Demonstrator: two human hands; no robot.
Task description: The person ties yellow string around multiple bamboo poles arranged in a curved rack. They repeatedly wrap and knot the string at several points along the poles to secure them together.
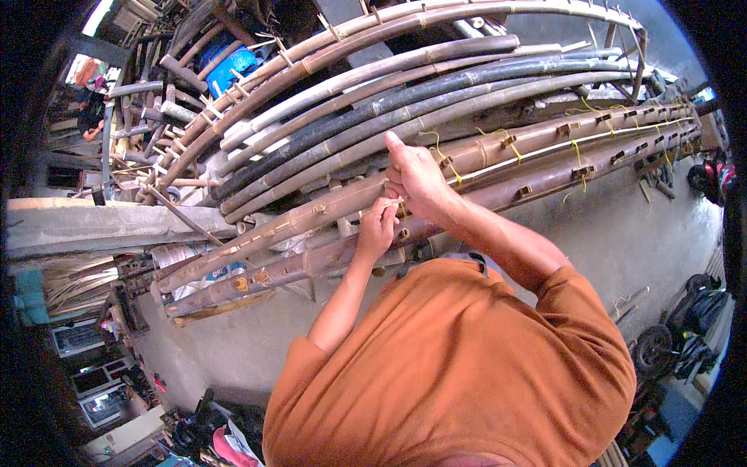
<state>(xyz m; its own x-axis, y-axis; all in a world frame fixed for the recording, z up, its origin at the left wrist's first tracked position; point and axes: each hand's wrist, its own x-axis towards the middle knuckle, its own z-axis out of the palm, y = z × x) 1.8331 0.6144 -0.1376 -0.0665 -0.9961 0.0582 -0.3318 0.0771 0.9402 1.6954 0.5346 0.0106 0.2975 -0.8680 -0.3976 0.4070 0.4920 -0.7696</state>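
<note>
Two long brown bamboo poles run side by side across the middle, the far pole (475, 152) and the near pole (498, 196). Short wooden pegs and loops of yellow cord (576, 156) sit along them, and a pale thin strip (537, 160) lies between the two. Over the poles, my left hand (377, 230) is closed in a pinch, its fingertips close under the right hand. My right hand (416, 177) is curled into a fist with the thumb sticking out. Whatever thin thing they may grip is too small to make out.
Behind lie several grey and dark bamboo poles (436, 97) and a curved bamboo ladder-like frame (311, 58). A concrete ledge (117, 229) stands at left. Wheels (654, 349) show at right on the grey floor. Another person (92, 128) is at the far left.
</note>
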